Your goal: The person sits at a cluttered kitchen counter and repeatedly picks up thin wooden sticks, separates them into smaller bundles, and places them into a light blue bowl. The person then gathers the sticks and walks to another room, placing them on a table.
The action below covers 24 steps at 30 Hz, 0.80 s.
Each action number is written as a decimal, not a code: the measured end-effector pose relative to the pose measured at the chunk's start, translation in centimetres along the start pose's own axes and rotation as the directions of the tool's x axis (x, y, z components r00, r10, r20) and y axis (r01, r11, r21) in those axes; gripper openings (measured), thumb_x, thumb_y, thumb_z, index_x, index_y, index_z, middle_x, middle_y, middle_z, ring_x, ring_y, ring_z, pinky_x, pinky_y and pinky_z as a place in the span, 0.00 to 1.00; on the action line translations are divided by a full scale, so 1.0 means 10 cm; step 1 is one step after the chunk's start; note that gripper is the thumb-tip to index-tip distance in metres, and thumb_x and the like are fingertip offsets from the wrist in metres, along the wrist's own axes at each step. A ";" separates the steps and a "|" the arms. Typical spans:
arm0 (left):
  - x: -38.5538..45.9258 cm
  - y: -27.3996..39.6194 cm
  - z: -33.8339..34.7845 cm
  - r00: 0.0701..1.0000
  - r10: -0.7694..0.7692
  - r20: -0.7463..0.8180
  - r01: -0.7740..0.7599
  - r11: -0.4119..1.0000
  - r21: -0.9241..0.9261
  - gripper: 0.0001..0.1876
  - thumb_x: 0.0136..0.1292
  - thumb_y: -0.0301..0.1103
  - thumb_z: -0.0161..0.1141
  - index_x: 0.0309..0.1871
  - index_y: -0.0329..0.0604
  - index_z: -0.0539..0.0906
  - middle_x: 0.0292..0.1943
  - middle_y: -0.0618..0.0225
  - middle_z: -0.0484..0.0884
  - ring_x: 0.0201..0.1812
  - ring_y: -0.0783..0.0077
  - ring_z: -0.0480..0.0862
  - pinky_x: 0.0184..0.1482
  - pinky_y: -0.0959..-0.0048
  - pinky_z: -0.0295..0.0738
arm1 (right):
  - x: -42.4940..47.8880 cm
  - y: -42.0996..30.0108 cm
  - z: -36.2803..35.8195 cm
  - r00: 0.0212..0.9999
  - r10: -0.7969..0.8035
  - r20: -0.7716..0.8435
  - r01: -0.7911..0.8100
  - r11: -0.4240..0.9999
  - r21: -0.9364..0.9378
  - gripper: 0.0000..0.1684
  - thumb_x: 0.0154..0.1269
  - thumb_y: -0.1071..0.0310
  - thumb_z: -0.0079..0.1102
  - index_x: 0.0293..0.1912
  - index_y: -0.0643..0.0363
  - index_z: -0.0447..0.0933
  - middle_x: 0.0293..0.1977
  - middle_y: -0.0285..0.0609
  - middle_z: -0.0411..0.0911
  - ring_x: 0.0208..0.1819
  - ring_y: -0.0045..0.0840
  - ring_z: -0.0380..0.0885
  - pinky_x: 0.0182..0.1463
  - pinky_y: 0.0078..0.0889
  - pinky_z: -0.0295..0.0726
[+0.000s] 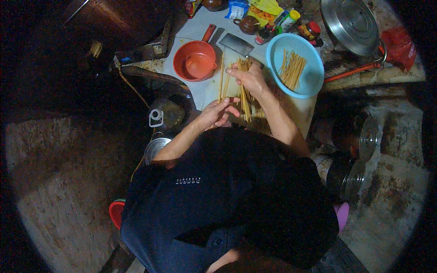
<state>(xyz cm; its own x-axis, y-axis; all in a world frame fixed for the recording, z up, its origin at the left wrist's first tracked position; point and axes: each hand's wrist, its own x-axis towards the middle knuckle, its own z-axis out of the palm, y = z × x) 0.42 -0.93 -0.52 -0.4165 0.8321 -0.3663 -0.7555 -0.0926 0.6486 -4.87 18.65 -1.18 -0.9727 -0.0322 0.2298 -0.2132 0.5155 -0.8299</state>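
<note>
My left hand (220, 111) holds a few thin yellowish stalks (221, 82) upright between thumb and fingers. My right hand (247, 75) has thumb and fingertips closed on the upper part of a stalk, over a loose bundle of similar stalks (245, 105) on a pale cutting board (211, 92). Short cut pieces (260, 113) lie beside the bundle's lower end. Beyond my hands a cleaver (236, 44) rests flat, its handle towards my right forearm. More cut stalks (292, 70) lie in a light blue plastic basket (319, 76) on the right.
A red plastic dipper (194, 61) stands left of the board. Behind are a small brown teapot (247, 25), a yellow-capped shaker (290, 18), a red-lidded jar (309, 30) and food packets (264, 12). A metal lid (351, 27) lies at upper right, near red tongs-like handles (353, 72).
</note>
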 end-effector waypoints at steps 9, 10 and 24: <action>-0.01 0.02 0.00 0.999 0.019 -0.027 -0.020 1.000 -0.023 0.25 0.71 0.49 0.36 0.62 0.40 0.64 0.33 0.64 0.81 0.11 0.84 0.61 0.11 0.84 0.55 | 0.01 -0.01 -0.03 0.896 0.443 0.029 -0.394 0.763 0.512 0.14 0.47 0.70 0.69 0.31 0.60 0.71 0.21 0.33 0.71 0.19 0.16 0.67 0.22 0.19 0.66; -0.01 0.01 -0.01 1.000 0.019 -0.024 -0.019 1.000 -0.013 0.25 0.71 0.49 0.36 0.62 0.40 0.64 0.33 0.64 0.81 0.11 0.84 0.61 0.11 0.85 0.56 | 0.01 -0.09 -0.05 0.883 0.468 0.041 -0.415 0.735 0.536 0.14 0.47 0.70 0.68 0.31 0.61 0.71 0.21 0.34 0.71 0.19 0.16 0.67 0.22 0.20 0.66; 0.01 0.00 0.00 1.000 0.022 0.014 -0.022 1.000 -0.012 0.24 0.71 0.49 0.37 0.57 0.39 0.68 0.31 0.64 0.80 0.10 0.83 0.59 0.12 0.83 0.58 | 0.06 0.24 -0.03 0.914 0.403 0.050 -0.399 0.869 0.293 0.11 0.55 0.65 0.61 0.33 0.63 0.75 0.23 0.36 0.75 0.21 0.17 0.69 0.26 0.21 0.69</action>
<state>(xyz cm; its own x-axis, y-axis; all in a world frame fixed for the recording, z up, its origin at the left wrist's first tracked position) 0.39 -0.83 -0.52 -0.4259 0.8375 -0.3424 -0.7523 -0.1175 0.6482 -5.99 20.11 -2.93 -0.9794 0.1353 -0.1501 0.1764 0.2097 -0.9617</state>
